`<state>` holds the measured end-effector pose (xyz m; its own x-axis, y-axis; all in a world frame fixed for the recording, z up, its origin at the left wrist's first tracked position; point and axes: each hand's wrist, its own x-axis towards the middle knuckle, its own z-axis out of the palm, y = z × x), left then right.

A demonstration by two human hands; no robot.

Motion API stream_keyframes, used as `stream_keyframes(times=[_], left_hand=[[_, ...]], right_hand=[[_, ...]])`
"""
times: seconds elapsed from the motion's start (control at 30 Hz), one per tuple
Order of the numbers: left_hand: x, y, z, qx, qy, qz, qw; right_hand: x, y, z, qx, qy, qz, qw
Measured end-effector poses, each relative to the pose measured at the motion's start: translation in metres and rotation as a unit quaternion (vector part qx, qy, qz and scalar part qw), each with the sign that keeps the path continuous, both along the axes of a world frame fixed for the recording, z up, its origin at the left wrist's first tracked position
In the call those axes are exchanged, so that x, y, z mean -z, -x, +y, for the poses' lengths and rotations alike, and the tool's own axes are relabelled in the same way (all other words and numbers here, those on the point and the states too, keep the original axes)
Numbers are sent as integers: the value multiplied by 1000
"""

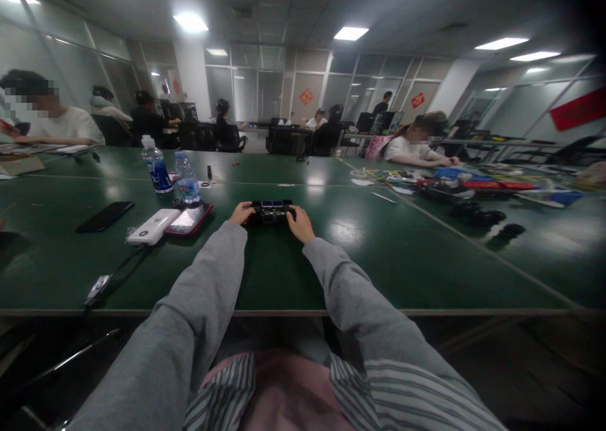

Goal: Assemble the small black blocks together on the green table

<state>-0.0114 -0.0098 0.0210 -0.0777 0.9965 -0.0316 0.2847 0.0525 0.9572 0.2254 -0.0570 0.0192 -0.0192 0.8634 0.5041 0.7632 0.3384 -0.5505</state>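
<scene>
On the green table in front of me lies a small black device (271, 211) with two bluish rectangular panels on top and metallic-looking parts below them. My left hand (243, 212) is closed on its left end, and my right hand (301, 222) grips the right end. Both forearms, in grey sleeves, reach straight forward over the table edge. What the device is exactly is too small to make out, and my fingers cover its two ends.
Left of my hands are two water bottles (156, 169), a white power bank (154, 227) with a cable, a red-edged phone (190, 219) and a dark phone (105, 217). Rightward lie a pen (383, 197), black objects (478, 216) and cluttered parts. People sit around.
</scene>
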Motion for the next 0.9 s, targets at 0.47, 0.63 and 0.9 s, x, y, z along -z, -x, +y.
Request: stream_keyframes(times=[0.47, 0.63, 0.9], left_hand=[[-9, -8, -10, -52, 10, 6, 999], [-6, -7, -6, -54, 8, -5, 998], [-2, -8, 0, -72, 19, -34, 997]], right_hand=[[2, 1, 2, -4, 5, -6, 1000], [2, 1, 2, -10, 6, 2, 1000], [1, 2, 0, -14, 11, 9, 1000]])
